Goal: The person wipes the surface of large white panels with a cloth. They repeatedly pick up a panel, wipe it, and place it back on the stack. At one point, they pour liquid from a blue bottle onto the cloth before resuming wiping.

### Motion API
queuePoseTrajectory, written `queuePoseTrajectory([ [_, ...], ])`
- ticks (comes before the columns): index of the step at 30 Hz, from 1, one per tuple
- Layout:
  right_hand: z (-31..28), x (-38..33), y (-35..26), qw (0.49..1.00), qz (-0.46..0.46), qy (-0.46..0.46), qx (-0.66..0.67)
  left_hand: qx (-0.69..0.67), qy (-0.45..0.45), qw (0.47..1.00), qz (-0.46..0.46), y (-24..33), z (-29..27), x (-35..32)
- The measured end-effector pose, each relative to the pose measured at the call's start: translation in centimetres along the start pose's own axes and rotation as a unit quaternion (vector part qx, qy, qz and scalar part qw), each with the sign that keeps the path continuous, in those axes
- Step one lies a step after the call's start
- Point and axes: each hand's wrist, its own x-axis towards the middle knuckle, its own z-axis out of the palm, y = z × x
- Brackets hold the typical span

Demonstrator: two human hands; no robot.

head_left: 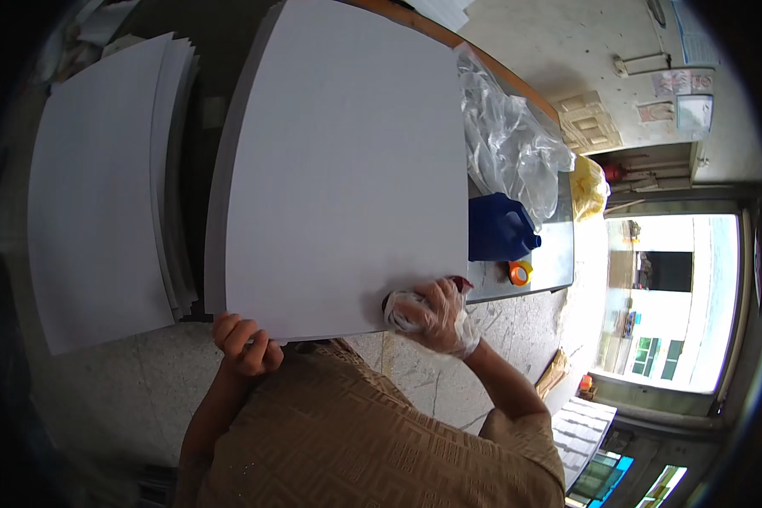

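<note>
Clear plastic glove [459, 336] on the right hand [433, 310], grip closed around a wadded cloth [402, 313], whitish with dark edging; a dark red bit shows at the wad's right end. Cloth sits at the lower right corner of the top face of the big white stack [347, 169], right of lower centre in the frame. Left hand [245, 345] is bare, fingers curled against that stack's lower left corner; can't tell if that grip is pinching the sheet edge or just resting on it. Stack runs from the top of the frame to just below mid-height, layered edges visible down its left side. Brown patterned shirt [339, 432] fills lower centre, just below the stack. Second white stack [97, 195] at left of frame, apart from the first, edges uneven on its right. Right of the big stack, on the bench [557, 254]: crumpled clear plastic [516, 140] at upper right of centre, blue jug [498, 229] below it with neck toward frame right, orange roll [519, 273] just under the jug. Yellow bag [588, 188] near the bench's right edge. Bright doorway [669, 296] far right.
</note>
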Motion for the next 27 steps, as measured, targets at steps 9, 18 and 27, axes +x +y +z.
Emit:
queuePoseTrajectory([
  [9,0.6,7.4,10.4,0.997,-0.025,-0.001,-0.079,0.010,0.023,1.000,0.019,-0.5,0.1,-1.4],
  [18,-1.4,33.3,33.9,0.968,0.209,0.092,-0.106,0.069,-0.013,0.996,-0.060,1.8,-1.5,-2.0],
  [27,-0.5,24.6,28.4,0.977,0.163,0.104,-0.094,0.071,-0.014,0.997,-0.032,0.5,-0.9,-1.6],
])
